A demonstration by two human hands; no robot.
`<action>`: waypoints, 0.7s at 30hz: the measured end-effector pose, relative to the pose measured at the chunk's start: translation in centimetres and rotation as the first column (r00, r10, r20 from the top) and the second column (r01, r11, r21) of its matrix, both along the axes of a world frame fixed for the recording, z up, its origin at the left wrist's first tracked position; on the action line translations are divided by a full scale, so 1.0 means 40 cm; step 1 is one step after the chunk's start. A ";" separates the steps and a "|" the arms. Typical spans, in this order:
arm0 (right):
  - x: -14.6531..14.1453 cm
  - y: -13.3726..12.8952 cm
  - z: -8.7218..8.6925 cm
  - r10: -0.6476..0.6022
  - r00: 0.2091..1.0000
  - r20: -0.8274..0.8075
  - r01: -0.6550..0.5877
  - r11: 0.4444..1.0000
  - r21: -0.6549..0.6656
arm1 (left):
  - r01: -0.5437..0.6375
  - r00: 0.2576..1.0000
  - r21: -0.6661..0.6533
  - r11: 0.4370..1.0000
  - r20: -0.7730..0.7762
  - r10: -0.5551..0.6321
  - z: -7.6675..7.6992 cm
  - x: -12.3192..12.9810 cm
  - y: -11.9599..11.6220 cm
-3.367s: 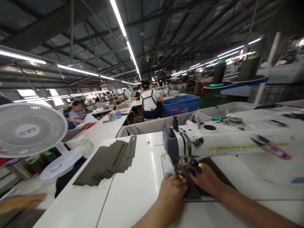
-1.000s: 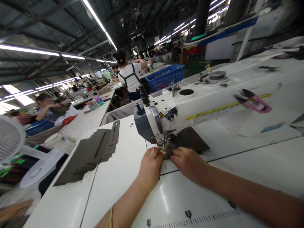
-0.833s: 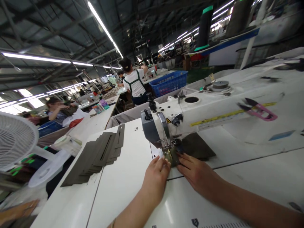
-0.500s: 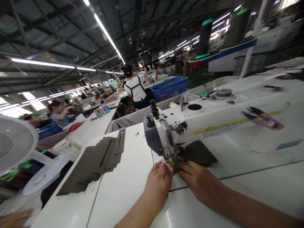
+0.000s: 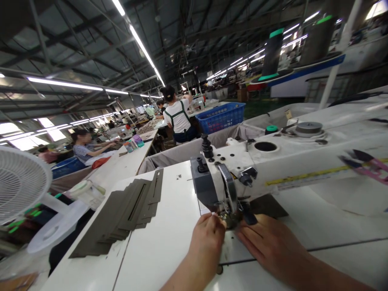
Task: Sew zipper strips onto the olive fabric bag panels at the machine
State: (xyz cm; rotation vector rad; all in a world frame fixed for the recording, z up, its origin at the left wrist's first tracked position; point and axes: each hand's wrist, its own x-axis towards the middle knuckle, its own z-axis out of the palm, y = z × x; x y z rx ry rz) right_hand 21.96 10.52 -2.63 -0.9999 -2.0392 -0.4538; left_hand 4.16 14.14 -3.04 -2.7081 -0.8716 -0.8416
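Observation:
Beneath the presser foot of the white sewing machine, a dark grey-green piece lies at the needle. My left hand is closed just left of the foot, its fingertips pinching a small white piece at the edge of the dark one. My right hand lies low on the right of the foot, fingers stretched out towards the needle and touching the dark piece; its thumb is hidden. Behind the needle, another dark flat panel shows under the machine arm; whether the two are joined, I cannot tell.
A fanned stack of dark slotted panels lies left on the white table. A white fan stands at far left. Pink-handled snips rest on the machine arm. Beyond are a blue crate and co-workers at other tables.
The view has shifted, so the machine sits further right. My right hand lies flatter beside the foot, and less of the dark piece shows there. A seated co-worker's arms have stretched forward.

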 end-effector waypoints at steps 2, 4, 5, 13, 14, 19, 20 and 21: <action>-0.003 0.004 -0.013 -0.035 0.999 0.007 0.034 0.996 0.087 | 0.012 1.000 0.011 1.000 0.018 -0.012 -0.006 -0.003 0.002; -0.006 0.014 -0.024 -0.028 1.000 -0.013 0.028 0.997 0.073 | 0.014 0.999 0.036 0.999 0.034 -0.015 -0.012 -0.005 0.005; -0.008 0.019 -0.027 -0.014 1.000 -0.018 0.015 0.999 0.038 | 0.007 0.999 0.041 0.999 0.038 -0.009 -0.014 -0.005 0.007; -0.004 0.042 -0.035 0.051 0.998 0.028 -0.047 0.989 -0.140 | -0.033 0.999 -0.009 0.999 0.022 0.033 -0.016 -0.005 0.011; -0.005 0.043 -0.037 0.046 0.998 0.030 -0.041 0.987 -0.158 | -0.035 0.999 -0.012 0.999 0.022 0.036 -0.016 -0.005 0.011; -0.014 0.044 -0.041 0.039 0.999 0.034 -0.032 0.982 -0.188 | -0.007 0.999 0.000 1.000 0.049 0.007 -0.029 -0.004 0.016; -0.014 0.045 -0.042 0.045 0.998 0.035 -0.038 0.984 -0.173 | -0.004 0.999 0.005 1.000 0.050 0.004 -0.033 -0.004 0.017; -0.012 0.047 -0.043 0.051 0.998 0.039 -0.044 0.985 -0.165 | -0.005 0.999 0.007 1.000 0.050 0.004 -0.036 -0.004 0.019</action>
